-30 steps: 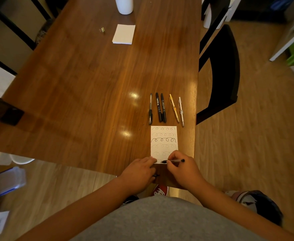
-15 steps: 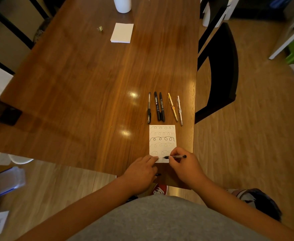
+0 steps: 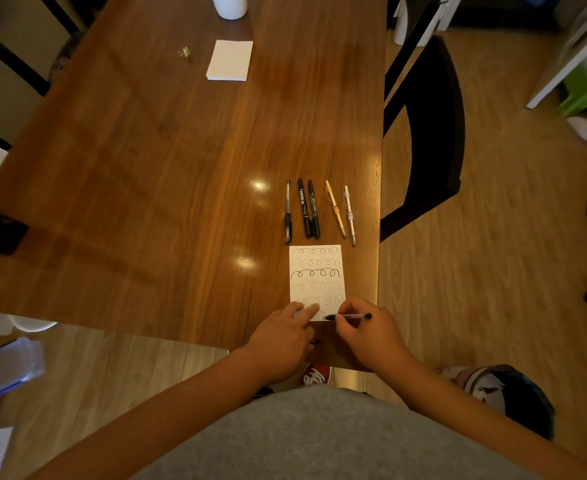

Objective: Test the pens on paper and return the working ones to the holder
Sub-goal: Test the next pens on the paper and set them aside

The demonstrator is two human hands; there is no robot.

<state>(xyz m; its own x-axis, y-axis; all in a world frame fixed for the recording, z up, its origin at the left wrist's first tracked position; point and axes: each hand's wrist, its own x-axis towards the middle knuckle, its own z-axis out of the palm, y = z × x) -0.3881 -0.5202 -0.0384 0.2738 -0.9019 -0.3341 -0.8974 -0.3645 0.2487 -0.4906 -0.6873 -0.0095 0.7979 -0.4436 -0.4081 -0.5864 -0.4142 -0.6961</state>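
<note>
Right hand point(image 3: 368, 332) pinches a thin pen point(image 3: 349, 316) low in the frame, right of centre; the pen lies almost level across the picture, its dark tip pointing left onto the bottom edge of the paper point(image 3: 316, 278) and its dark end pointing right. Left hand point(image 3: 280, 341) lies just beside it with fingers stretched flat, pressing the lower left corner of the paper and grasping nothing.

One sheet of paper sits near the table's point(image 3: 167, 168) right edge, its long side running up and down the frame. Five full rows of looped scribbles cross it, the third row the darkest, with a fainter sixth beginning by the fingers.

Just above the sheet five more pens lie in a row, all with long axes running up and down the frame. From left to right: one slim dark pen point(image 3: 288, 212), two black markers point(image 3: 308, 207) touching side by side, one yellow pen point(image 3: 335, 208) and one white pen point(image 3: 350, 215). The yellow and white ones lean slightly, lower ends toward the right.

One white notepad point(image 3: 230, 59) lies in the upper middle of the frame, well apart from the pens, with one small metallic object point(image 3: 185, 53) to its left. One white cylinder point(image 3: 229, 5) stands at the top edge. One black chair point(image 3: 427, 126) stands beside the table on the right.
</note>
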